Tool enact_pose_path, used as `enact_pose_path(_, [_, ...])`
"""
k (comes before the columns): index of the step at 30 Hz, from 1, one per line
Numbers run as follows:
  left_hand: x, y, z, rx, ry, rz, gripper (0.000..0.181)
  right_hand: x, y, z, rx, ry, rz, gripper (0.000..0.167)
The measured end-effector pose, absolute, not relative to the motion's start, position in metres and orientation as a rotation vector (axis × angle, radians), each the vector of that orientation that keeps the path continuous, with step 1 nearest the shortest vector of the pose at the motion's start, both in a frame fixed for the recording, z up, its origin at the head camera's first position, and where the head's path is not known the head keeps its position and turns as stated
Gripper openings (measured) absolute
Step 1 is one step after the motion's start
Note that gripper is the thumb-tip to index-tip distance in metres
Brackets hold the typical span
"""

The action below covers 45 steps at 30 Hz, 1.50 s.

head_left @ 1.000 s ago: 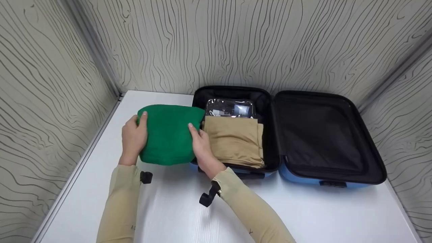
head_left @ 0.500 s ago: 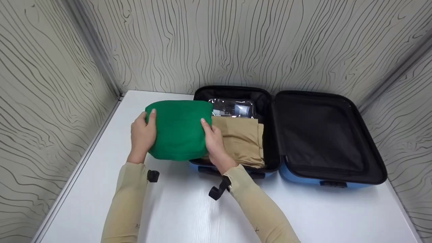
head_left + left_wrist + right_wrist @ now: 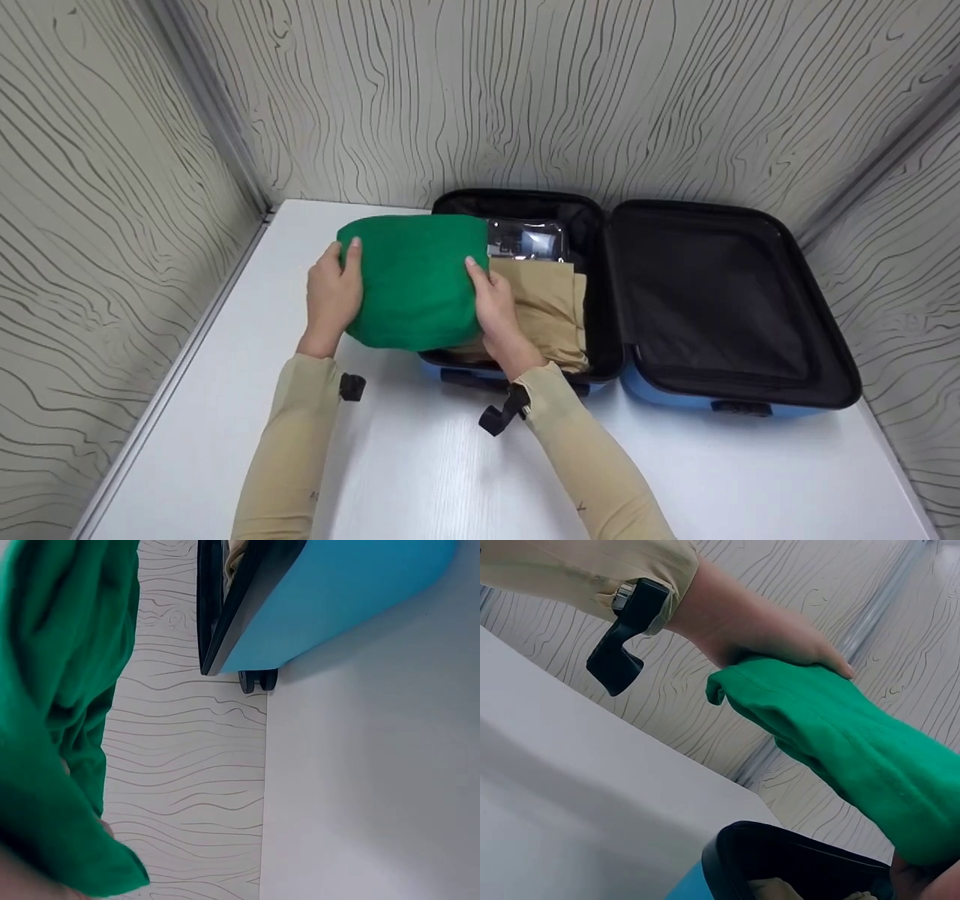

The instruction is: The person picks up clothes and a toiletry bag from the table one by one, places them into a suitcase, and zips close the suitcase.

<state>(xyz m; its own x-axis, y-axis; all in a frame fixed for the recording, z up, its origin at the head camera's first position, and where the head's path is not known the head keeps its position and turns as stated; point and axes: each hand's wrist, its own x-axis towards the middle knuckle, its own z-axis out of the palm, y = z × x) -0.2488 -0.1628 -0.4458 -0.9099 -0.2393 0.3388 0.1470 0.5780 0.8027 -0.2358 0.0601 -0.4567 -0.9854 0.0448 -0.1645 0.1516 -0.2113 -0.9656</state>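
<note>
A folded green cloth (image 3: 416, 281) is held up between both hands, over the table and the left part of an open suitcase (image 3: 517, 196). My left hand (image 3: 332, 292) grips its left edge, thumb on top and fingers underneath. On the right edge, my right hand (image 3: 499, 311) holds it the same way. In the left wrist view, loose layers of the green cloth (image 3: 60, 727) hang beside the blue shell (image 3: 352, 600). The right wrist view shows the cloth (image 3: 840, 742) above the suitcase rim, apart from it. Most fingers are hidden beneath the cloth.
Folded beige fabric (image 3: 544, 300) lies in the suitcase's left half, partly covered from view. Behind it sits a clear pouch (image 3: 538, 244) with dark edging. The suitcase lid (image 3: 712, 300) lies open to the right. Patterned walls (image 3: 525, 97) surround the white table (image 3: 420, 450).
Both hands have carried the green cloth rightward and slightly away from me, from beside the suitcase to partly over its left half. The grip looks the same; the suitcase has stayed put.
</note>
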Motion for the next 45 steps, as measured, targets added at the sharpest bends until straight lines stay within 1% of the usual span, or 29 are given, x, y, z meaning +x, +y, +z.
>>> enact_pose_path(12, [-0.254, -0.148, -0.445, 0.016, -2.426, -1.264, 0.041, -0.239, 0.079, -0.455, 0.21, 1.929, -2.42, 0.037])
enact_pose_path(25, [-0.257, -0.123, -0.45, -0.047, -2.289, -1.388, 0.039, -0.241, 0.105, -0.45, 0.265, 1.97, -2.425, 0.037])
enact_pose_path(32, [-0.261, -0.108, -0.454, -0.053, -2.236, -1.436, 0.039, -0.243, 0.12, -0.452, 0.247, 1.992, -2.415, 0.036])
enact_pose_path(45, [-0.267, -0.089, -0.458, -0.091, -2.274, -1.399, 0.039, -0.242, 0.15, -0.447, 0.168, 2.117, -2.374, 0.04])
